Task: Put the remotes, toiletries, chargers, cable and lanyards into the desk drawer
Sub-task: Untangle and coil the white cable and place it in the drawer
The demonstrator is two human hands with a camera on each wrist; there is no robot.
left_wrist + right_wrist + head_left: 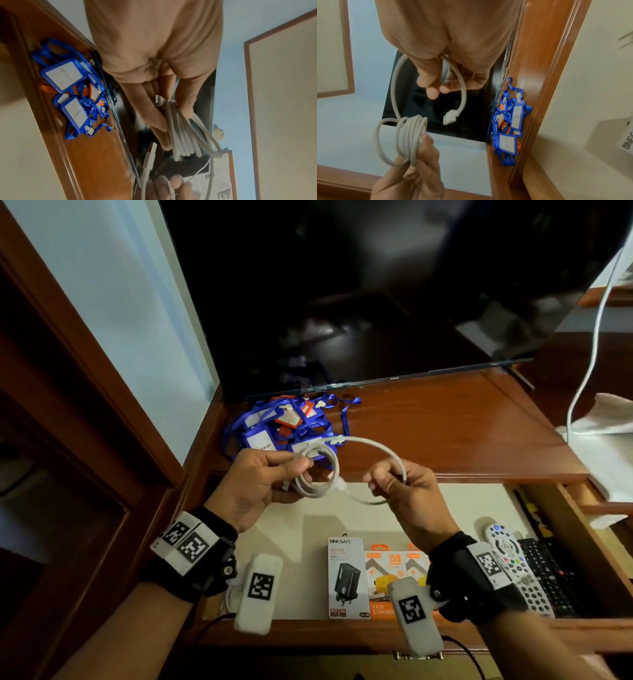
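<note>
Setting: polished reddish-brown wooden desk (445, 419) stood against a pale blue wall, with a dark flat television screen (376, 285) at its back edge and its pale-lined pull-out drawer (308, 529) open below your hands.
Left hand: your left hand (255, 484) gripped the wound part of the white round charging cable (317, 470), thumb pinching several loops against the fingers (154, 113).
Right hand: your right hand (402, 486) pinched the cable's free tail between thumb and fingertips, the white plug hanging loose between your two hands.
Cable: it was held in the air above the drawer's back edge, mostly coiled, with one wide loop not yet wound on.
Done, chargers: the black-and-white boxed charger (347, 577) and the orange boxed chargers (394, 573) beside it lay near the drawer's front edge.
Done, remotes: the white remote with coloured buttons (513, 563) and the black keypad remote (548, 573) lay side by side at the drawer's right side.
Left, lanyards: the tangled heap of blue and orange lanyards with card holders (287, 426) sat on the desk top near its back left corner, outside the drawer.
Left, toiletries: you could not tell from these views where they were.
Progress: by my judgement you were past halfway, with the cable to finish and set down, then the lanyards.
</note>
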